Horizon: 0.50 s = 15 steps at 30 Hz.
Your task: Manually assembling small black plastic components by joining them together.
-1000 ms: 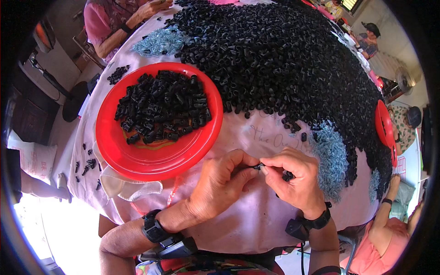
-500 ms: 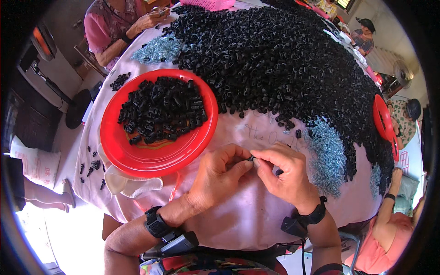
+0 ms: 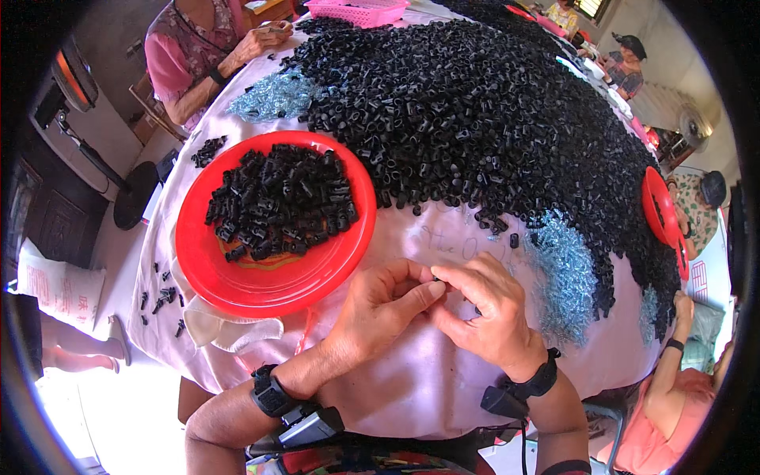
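My left hand (image 3: pixel 384 309) and my right hand (image 3: pixel 489 310) meet over the near part of the pink cloth, both closed in a pinch. Between their fingertips shows a sliver of a small black plastic piece (image 3: pixel 435 279); the rest of it is covered by the fingers. Left of my hands sits a red plastic plate (image 3: pixel 273 299), heaped with short black cylindrical parts (image 3: pixel 281 194). Beyond them spreads a large pile of loose black caps (image 3: pixel 475 119). Just right of my right hand lies a heap of small clear bluish pieces (image 3: pixel 560 273).
Another clear bluish heap (image 3: pixel 277 95) is at far left, near a co-worker's hand (image 3: pixel 265 39). A white cloth (image 3: pixel 237 331) lies partly under the plate. Several black bits (image 3: pixel 166 294) are scattered left. A pink basket (image 3: pixel 360 12) and a red bowl (image 3: pixel 659 206) stand farther off.
My fingertips have closed further over the small black piece, so less of it shows. The right fingers have turned slightly. The whole scene sits a little lower in the picture.
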Each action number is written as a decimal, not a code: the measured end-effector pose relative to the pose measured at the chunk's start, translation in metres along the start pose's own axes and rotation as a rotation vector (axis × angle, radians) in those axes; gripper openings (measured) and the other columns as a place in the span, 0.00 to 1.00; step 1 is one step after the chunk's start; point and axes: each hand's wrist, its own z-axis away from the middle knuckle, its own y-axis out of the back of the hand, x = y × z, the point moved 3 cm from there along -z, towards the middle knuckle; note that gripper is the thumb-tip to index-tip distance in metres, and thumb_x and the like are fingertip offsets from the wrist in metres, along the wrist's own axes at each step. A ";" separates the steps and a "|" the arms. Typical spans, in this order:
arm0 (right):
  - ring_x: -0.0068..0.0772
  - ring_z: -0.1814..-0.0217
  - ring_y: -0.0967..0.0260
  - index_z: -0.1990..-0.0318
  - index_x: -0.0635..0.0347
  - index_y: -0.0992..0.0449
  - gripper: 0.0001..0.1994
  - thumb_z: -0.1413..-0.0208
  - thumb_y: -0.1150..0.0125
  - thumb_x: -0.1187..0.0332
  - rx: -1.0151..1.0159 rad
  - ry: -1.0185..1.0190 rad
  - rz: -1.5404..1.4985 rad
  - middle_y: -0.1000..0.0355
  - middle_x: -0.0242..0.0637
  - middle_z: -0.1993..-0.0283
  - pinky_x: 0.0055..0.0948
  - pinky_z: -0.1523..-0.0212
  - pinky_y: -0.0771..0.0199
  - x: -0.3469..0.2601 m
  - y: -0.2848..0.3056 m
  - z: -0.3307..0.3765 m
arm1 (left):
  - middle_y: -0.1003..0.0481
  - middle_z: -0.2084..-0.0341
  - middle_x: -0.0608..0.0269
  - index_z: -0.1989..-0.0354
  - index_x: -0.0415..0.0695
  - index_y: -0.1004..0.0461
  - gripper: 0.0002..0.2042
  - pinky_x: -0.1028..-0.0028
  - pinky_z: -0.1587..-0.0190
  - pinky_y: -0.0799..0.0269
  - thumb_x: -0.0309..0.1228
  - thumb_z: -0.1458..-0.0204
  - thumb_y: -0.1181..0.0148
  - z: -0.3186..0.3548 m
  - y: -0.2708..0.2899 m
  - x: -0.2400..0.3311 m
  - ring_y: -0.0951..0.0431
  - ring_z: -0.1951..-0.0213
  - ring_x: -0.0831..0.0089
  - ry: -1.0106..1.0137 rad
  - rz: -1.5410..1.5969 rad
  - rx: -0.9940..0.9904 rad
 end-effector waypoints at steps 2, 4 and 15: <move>0.42 0.65 0.27 0.53 0.62 0.20 0.23 0.62 0.26 0.77 0.002 0.002 0.010 0.24 0.37 0.63 0.38 0.64 0.25 -0.002 0.001 -0.001 | 0.19 0.60 0.62 0.54 0.34 0.23 0.08 0.77 0.56 0.21 0.27 0.35 0.39 0.000 0.001 0.002 0.20 0.59 0.79 0.016 -0.033 -0.029; 0.41 0.65 0.27 0.53 0.61 0.20 0.23 0.62 0.26 0.77 0.004 0.004 0.018 0.24 0.36 0.63 0.38 0.64 0.25 -0.004 0.002 -0.002 | 0.19 0.60 0.61 0.54 0.34 0.22 0.08 0.77 0.55 0.21 0.27 0.35 0.39 0.001 0.001 0.009 0.20 0.59 0.78 0.065 0.015 -0.026; 0.42 0.56 0.26 0.48 0.61 0.19 0.28 0.63 0.20 0.73 -0.010 0.050 -0.002 0.23 0.39 0.53 0.38 0.55 0.22 -0.004 0.002 -0.005 | 0.19 0.58 0.60 0.51 0.38 0.23 0.12 0.73 0.51 0.21 0.35 0.32 0.42 0.006 -0.001 0.017 0.18 0.57 0.75 0.156 0.045 -0.049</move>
